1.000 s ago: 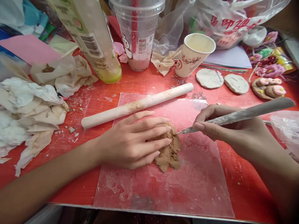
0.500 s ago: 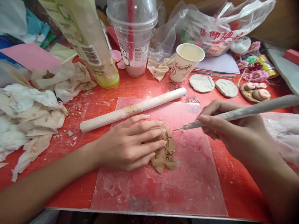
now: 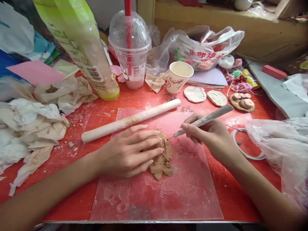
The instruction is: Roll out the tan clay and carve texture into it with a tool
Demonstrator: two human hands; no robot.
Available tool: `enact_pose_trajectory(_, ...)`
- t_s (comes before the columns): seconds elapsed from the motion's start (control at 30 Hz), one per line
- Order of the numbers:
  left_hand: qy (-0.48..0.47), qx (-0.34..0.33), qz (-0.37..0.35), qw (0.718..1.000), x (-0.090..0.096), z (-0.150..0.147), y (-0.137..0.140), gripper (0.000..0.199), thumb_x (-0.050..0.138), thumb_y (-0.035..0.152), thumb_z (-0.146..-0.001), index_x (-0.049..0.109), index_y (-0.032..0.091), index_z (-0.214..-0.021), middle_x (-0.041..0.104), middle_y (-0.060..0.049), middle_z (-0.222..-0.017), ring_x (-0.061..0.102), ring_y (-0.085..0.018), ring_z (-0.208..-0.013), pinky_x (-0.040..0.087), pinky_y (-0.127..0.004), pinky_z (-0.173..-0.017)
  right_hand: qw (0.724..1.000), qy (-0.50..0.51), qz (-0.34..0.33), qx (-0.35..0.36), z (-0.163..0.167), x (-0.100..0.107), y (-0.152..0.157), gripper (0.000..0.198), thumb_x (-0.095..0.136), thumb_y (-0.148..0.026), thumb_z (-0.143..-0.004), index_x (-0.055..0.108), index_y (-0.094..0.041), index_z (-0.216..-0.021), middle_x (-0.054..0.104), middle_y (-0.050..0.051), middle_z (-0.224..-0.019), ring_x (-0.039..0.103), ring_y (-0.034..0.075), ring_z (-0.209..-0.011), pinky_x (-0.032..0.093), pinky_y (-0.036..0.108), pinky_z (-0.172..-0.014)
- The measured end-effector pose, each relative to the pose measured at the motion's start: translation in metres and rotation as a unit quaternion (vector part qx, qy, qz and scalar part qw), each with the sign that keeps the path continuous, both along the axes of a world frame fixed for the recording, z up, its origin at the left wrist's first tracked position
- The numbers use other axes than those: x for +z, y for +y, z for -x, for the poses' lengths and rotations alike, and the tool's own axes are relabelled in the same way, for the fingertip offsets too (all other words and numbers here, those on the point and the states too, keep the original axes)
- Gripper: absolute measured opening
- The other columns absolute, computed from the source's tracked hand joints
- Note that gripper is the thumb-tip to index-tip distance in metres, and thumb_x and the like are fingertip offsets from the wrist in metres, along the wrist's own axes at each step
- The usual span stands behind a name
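White, crumpled tissues and beige paper [image 3: 36,128] lie heaped at the far left of the red-topped bench [image 3: 72,205]. Just beyond them is a flat pink sheet of paper [image 3: 36,72]. Next to the right, a tall green-and-clear plastic bottle [image 3: 96,73] stands near a domed clear plastic cup with a red straw [image 3: 136,69]. Nearer, a long whitish rolling pin [image 3: 130,120] lies slanted across the far left part of a square transparent plastic sheet [image 3: 154,202]. The left hand [image 3: 130,154] lies palm down, fingers slightly spread and empty of any tool, over the left part of a rough, flattened lump of brown clay [image 3: 163,158] in the middle of that sheet. To its right, the right hand [image 3: 204,131] pinches a slim grey pointed tool [image 3: 204,118] in narrowed fingers, its thin tip at the clay's far right edge; I cannot tell whether it touches. Farther back stand a white patterned paper cup [image 3: 176,81], then two pale clay discs [image 3: 194,94] and a brown disc with pink pieces [image 3: 242,102].
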State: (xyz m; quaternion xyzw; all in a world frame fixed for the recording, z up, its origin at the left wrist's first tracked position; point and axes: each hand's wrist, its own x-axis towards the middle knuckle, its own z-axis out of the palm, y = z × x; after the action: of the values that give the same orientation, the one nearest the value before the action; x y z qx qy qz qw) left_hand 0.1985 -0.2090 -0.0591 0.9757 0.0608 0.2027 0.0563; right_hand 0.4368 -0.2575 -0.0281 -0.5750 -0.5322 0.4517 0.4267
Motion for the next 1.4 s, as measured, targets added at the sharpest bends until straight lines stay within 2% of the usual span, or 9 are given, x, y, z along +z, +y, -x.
enact_pose_trajectory(0.13,-0.002,-0.003,-0.009,1.0,-0.001,0.0,0.0,0.031,0.052,0.021,-0.082,0.056,0.017,-0.113,0.055,-0.004,-0.121,0.038,-0.02,-0.123,0.031,-0.037,-0.105,0.997,0.029,-0.06,-0.034,0.003,-0.002,0.0,0.014,0.06,-0.027,-0.078,0.058,-0.018,-0.068,0.048,-0.004,-0.054,0.04,0.006,-0.046,0.028,0.021,-0.04)
enact_pose_trajectory(0.23,-0.004,-0.003,-0.011,1.0,-0.001,0.0,0.001,0.031,0.052,0.021,-0.082,0.056,0.016,-0.112,0.055,-0.005,-0.121,0.039,-0.02,-0.123,0.03,-0.037,-0.105,1.0,-0.01,-0.019,-0.007,0.004,-0.005,0.001,0.015,0.062,-0.026,-0.077,0.059,-0.017,-0.066,0.049,-0.003,-0.058,0.039,0.005,-0.048,0.028,0.02,-0.041)
enact_pose_trajectory(0.37,-0.012,-0.01,-0.019,1.0,0.0,0.001,0.001,0.029,0.051,0.018,-0.082,0.056,0.014,-0.111,0.056,-0.005,-0.12,0.039,-0.019,-0.123,0.029,-0.036,-0.106,0.993,0.094,-0.055,-0.037,0.004,-0.006,0.001,0.014,0.059,-0.029,-0.079,0.059,-0.019,-0.069,0.047,-0.004,-0.055,0.039,0.006,-0.046,0.027,0.02,-0.038)
enact_pose_trajectory(0.5,-0.015,-0.001,-0.021,1.0,0.0,0.001,0.0,0.028,0.05,0.019,-0.083,0.056,0.016,-0.111,0.056,-0.004,-0.12,0.041,-0.019,-0.121,0.032,-0.036,-0.104,0.999,0.043,0.006,-0.016,0.003,-0.009,0.002,0.014,0.062,-0.029,-0.077,0.059,-0.017,-0.069,0.048,-0.003,-0.058,0.04,0.005,-0.047,0.028,0.02,-0.04)
enact_pose_trajectory(0.6,-0.021,-0.005,-0.025,0.999,0.001,0.0,0.0,0.027,0.05,0.019,-0.083,0.057,0.015,-0.109,0.058,-0.005,-0.117,0.043,-0.019,-0.119,0.033,-0.035,-0.103,0.994,0.109,0.007,-0.027,0.003,-0.012,0.004,0.014,0.058,-0.032,-0.08,0.059,-0.019,-0.075,0.043,-0.005,-0.052,0.034,0.005,-0.042,0.024,0.021,-0.039)
enact_pose_trajectory(0.77,-0.021,-0.003,-0.024,0.999,0.001,0.0,0.0,0.025,0.048,0.018,-0.085,0.057,0.014,-0.108,0.058,-0.005,-0.116,0.044,-0.018,-0.119,0.034,-0.035,-0.102,0.998,0.04,0.014,-0.048,-0.002,-0.011,0.007,0.013,0.062,-0.028,-0.077,0.06,-0.017,-0.071,0.04,-0.005,-0.051,0.032,0.005,-0.043,0.02,0.022,-0.038)
enact_pose_trajectory(0.9,-0.027,-0.007,-0.036,0.999,0.0,0.0,-0.001,0.024,0.048,0.019,-0.086,0.058,0.012,-0.106,0.058,-0.006,-0.116,0.045,-0.019,-0.118,0.033,-0.036,-0.103,0.981,0.112,-0.09,-0.132,-0.021,0.009,0.009,0.013,0.057,-0.027,-0.081,0.058,-0.019,-0.07,0.037,-0.004,-0.048,0.031,0.006,-0.042,0.017,0.024,-0.038)
enact_pose_trajectory(1.0,-0.029,-0.007,-0.039,0.999,0.0,0.001,-0.002,0.024,0.048,0.018,-0.086,0.058,0.012,-0.107,0.059,-0.006,-0.115,0.045,-0.019,-0.118,0.034,-0.036,-0.102,0.973,0.07,-0.137,-0.173,-0.034,0.02,0.01,0.021,0.054,-0.03,-0.083,0.059,-0.018,-0.067,0.042,-0.002,-0.05,0.035,0.007,-0.042,0.017,0.025,-0.036)
enact_pose_trajectory(1.4,-0.022,-0.005,-0.053,0.998,0.001,-0.001,-0.002,0.025,0.05,0.015,-0.085,0.057,0.011,-0.108,0.058,-0.006,-0.116,0.045,-0.02,-0.117,0.037,-0.037,-0.1,0.993,0.06,0.026,-0.094,-0.036,-0.023,0.03,0.029,0.055,-0.034,-0.081,0.049,-0.016,-0.06,0.035,-0.005,-0.048,0.029,0.004,-0.041,0.019,0.021,-0.039)
